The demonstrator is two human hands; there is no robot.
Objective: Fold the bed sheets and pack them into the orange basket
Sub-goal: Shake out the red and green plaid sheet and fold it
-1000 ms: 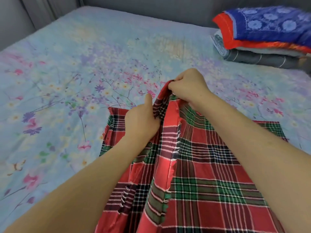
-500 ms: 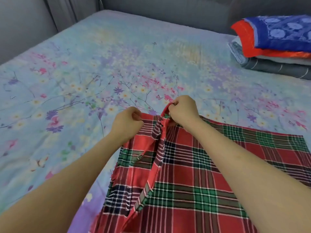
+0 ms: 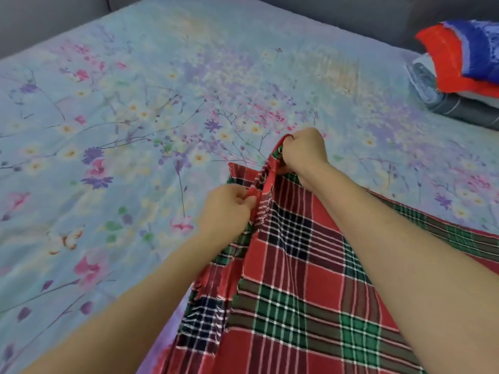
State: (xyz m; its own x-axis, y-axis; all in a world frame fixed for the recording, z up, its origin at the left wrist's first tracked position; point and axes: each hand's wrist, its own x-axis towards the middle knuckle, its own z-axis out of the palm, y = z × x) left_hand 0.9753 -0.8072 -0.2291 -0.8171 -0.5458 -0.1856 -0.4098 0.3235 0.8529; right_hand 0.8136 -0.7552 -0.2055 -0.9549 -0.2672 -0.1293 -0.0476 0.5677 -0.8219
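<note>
Head view: the bed (image 3: 108, 130), under a pale floral cover, fills the left and upper middle of the frame. Just left of centre, the left hand (image 3: 225, 207) has its fingers curled and pinches a raised fold of the plaid sheet (image 3: 297, 306). That sheet, red, green and dark blue, lies on the bed across the lower middle and lower right, with a frayed edge showing at lower centre. Slightly above and right of centre, the right hand (image 3: 306, 153) is closed round the far end of the same fold and holds it up off the bed. At the upper right edge sits a stack (image 3: 464, 66) of folded sheets, red and blue on top, grey beneath.
</note>
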